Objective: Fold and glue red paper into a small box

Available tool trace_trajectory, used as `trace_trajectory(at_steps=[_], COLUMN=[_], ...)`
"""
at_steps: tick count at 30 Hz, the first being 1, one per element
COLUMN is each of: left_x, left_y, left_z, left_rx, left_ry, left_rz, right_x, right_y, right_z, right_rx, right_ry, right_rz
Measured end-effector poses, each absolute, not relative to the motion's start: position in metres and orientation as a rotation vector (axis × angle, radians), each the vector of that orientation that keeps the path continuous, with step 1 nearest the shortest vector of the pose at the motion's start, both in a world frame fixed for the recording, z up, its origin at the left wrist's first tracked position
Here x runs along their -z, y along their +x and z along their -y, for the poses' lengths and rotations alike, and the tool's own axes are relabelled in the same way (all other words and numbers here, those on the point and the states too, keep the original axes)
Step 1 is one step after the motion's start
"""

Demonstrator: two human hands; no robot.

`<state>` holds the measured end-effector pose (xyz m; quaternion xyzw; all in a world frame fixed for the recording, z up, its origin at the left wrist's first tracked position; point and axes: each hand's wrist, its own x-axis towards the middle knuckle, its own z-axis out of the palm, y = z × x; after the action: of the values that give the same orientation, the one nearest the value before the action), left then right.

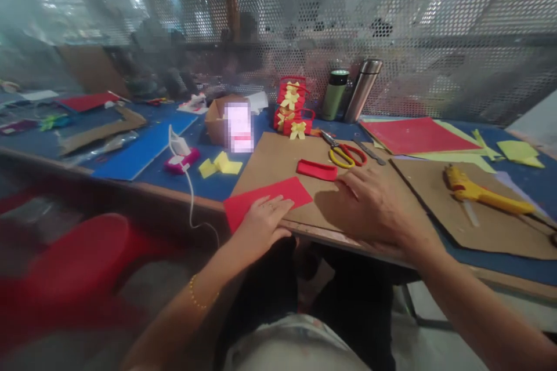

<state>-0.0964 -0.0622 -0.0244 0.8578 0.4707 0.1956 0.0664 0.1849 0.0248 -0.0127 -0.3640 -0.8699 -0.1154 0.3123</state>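
Observation:
My left hand (pixel 266 219) lies with its fingers stretched over a red sheet (pixel 285 190) at the table's front edge, the thumb apart from them. To its right, my right hand (pixel 372 200) is closed, fingertips curled at the right end of a small folded red strip (pixel 317 170). A little red shows under those fingers; the palm side is hidden. Both red pieces rest on a brown cardboard sheet (pixel 274 156). Just behind my right hand are scissors (pixel 343 153) with yellow and red handles and a grey metal blade-like tool (pixel 369 152).
Small red baskets (pixel 300 124) with yellow bows stand at the back, beside a green bottle (pixel 335 95) and a steel flask (pixel 363 93). A yellow glue gun (pixel 483 191) lies at right. Left are a lit phone (pixel 239 127), yellow pieces (pixel 221 164) and a white cable (pixel 191 200).

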Motion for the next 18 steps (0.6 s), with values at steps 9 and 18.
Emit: trace_trajectory(at_steps=[9, 18], left_x=[0.018, 0.029], left_y=[-0.047, -0.084], left_z=[0.048, 0.062], left_rx=[-0.587, -0.755], left_ry=[2.797, 2.912], left_rz=[-0.974, -1.257], right_x=[0.046, 0.057], right_y=[0.193, 0.202], right_z=[0.038, 0.065], right_rx=[0.174, 0.435], right_ry=[-0.907, -1.086], right_rz=[2.507, 2.35])
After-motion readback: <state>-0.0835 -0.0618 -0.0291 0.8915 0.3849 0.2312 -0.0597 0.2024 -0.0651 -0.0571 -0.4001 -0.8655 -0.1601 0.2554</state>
